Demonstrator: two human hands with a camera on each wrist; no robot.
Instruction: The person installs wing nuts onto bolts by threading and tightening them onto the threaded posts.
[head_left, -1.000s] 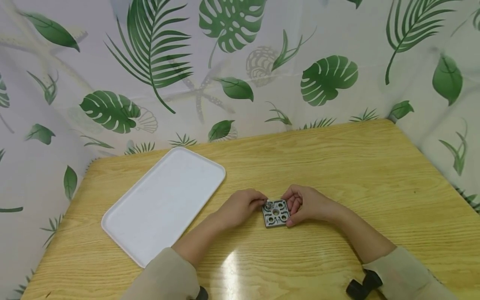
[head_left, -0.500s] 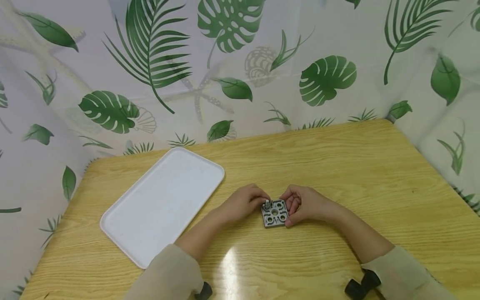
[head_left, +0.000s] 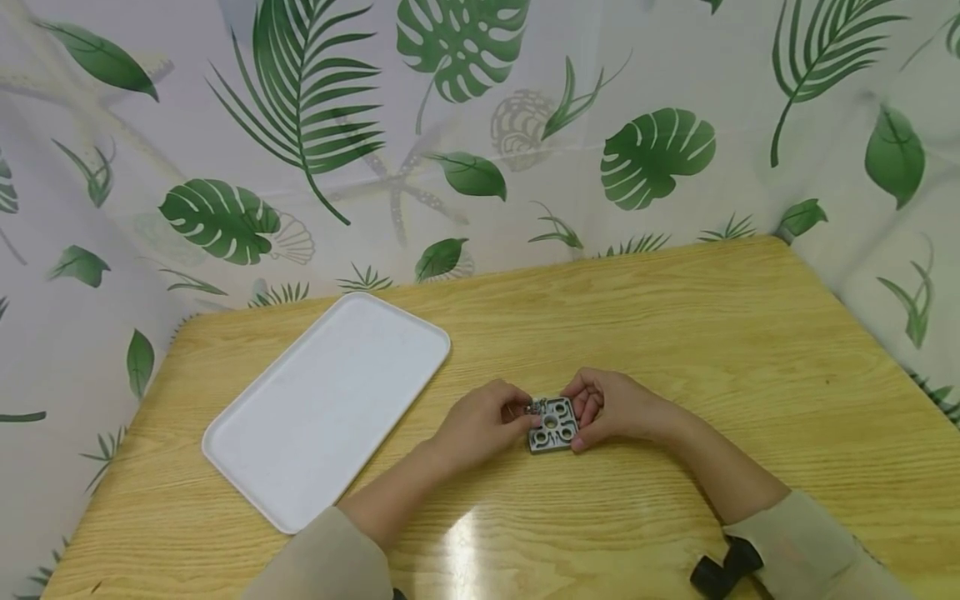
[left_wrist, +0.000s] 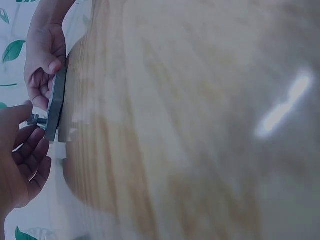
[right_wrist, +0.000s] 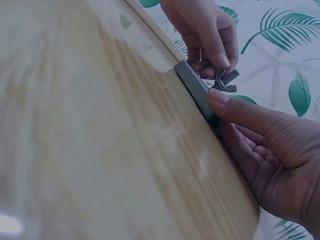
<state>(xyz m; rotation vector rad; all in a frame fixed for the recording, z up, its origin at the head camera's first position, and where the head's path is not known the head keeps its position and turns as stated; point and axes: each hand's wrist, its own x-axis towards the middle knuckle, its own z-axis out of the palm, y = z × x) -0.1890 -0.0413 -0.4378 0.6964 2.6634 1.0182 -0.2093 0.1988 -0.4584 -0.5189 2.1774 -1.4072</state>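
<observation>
A square grey metal plate with several round holes lies near the table's middle. My right hand grips its right edge between thumb and fingers, and in the right wrist view the thumb presses on the plate's top face. At the far left corner a threaded bolt carrying a wing nut sticks up from the plate. My left hand has its thumb and curled fingers around this wing nut. The left wrist view shows the plate edge-on, with the left hand at the bolt. The fingertips partly hide the wing nut.
A white rectangular tray lies on the wooden table to the left of my hands. Leaf-printed cloth hangs behind the table and at its sides.
The left hand's thumb has come forward over the plate's left edge, and its fingers have shifted around the wing nut. My right hand and the plate have stayed nearly still.
</observation>
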